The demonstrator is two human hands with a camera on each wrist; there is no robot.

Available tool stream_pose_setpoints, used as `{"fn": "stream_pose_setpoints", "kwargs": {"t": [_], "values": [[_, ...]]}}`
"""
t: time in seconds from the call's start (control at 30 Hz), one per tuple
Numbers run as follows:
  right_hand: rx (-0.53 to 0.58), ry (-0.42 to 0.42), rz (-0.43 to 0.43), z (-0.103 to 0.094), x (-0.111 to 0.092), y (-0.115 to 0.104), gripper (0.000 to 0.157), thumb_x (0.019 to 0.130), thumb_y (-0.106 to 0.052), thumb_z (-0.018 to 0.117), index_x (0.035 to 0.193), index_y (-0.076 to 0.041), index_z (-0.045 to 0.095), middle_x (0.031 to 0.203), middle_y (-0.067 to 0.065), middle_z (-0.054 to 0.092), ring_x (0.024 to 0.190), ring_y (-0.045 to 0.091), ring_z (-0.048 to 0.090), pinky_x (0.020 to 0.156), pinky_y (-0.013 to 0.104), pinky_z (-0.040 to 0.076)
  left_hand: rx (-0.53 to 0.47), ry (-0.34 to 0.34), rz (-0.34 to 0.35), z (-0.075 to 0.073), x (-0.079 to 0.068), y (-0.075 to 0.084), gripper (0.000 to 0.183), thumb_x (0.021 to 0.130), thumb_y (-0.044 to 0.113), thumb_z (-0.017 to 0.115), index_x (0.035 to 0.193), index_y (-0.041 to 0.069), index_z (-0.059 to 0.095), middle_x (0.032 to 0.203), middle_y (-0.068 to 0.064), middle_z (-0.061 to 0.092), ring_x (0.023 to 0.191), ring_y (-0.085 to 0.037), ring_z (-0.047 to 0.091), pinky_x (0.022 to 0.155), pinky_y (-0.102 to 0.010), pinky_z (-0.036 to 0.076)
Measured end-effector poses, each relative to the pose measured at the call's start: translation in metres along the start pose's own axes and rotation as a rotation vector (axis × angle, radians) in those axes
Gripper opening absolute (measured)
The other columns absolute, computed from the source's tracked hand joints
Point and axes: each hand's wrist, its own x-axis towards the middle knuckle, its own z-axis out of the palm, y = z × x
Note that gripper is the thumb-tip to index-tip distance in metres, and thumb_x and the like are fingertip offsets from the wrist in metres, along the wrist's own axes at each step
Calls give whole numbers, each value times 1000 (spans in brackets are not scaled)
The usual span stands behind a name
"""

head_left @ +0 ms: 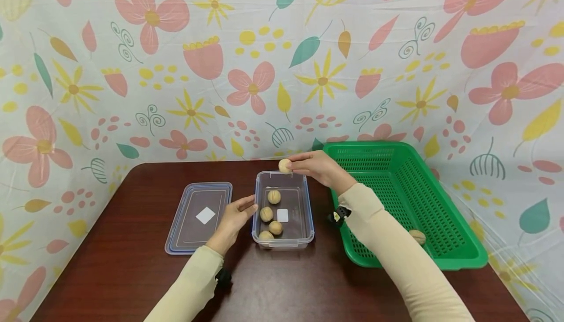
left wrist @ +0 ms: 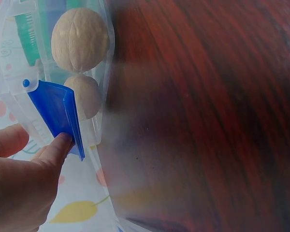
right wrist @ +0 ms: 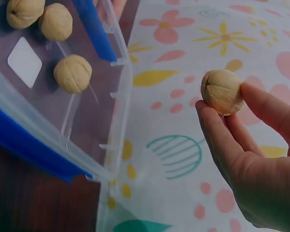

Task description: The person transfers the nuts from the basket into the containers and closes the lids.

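Between the thumb and fingers of my right hand [head_left: 323,169], a round tan walnut [right wrist: 222,92] is pinched above the far end of the clear plastic box [head_left: 291,241]. Several walnuts [head_left: 274,196] lie inside that box, mostly along its left side. My left hand [head_left: 232,220] is at the box's left wall, its fingers fairly straight. In the left wrist view, a fingertip touches the blue side clip [left wrist: 58,108] of the box, which hangs outward. A single walnut [head_left: 416,236] sits in the green basket [head_left: 467,262], partly hidden by the right sleeve.
A clear lid [head_left: 194,224] with a blue rim lies flat on the dark wooden table [head_left: 110,243], left of the box. The green basket stands close to the box's right. Behind the table hangs a flower-patterned cloth [head_left: 251,87].
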Motion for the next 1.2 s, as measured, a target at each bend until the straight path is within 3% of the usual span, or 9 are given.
{"fn": "stream_pose_setpoints", "kwargs": {"t": [0.6, 0.83, 1.2], "values": [[84, 208, 103, 51, 45, 31, 31, 75, -3, 68, 105, 1, 62, 108, 12, 60, 98, 24, 58, 86, 33, 47, 3, 13, -14, -1, -1, 2, 37, 85, 13, 59, 122, 9, 54, 121, -11, 54, 115, -25, 46, 97, -41, 35], [73, 255, 146, 56, 57, 43, 30, 75, -5, 69, 104, -1, 63, 109, 12, 60, 99, 25, 58, 90, 36, 44, 13, 4, -29, 0, -1, 2, 38, 86, 15, 58, 123, 11, 53, 120, -11, 55, 114, -26, 47, 98, -43, 34], [76, 264, 141, 58, 62, 49, 30, 75, -5, 69, 104, -1, 63, 105, 12, 62, 95, 23, 59, 85, 33, 47, 6, 3, -12, 0, -1, 2, 38, 85, 13, 58, 122, 8, 53, 121, -12, 54, 114, -26, 46, 97, -42, 35]]}}
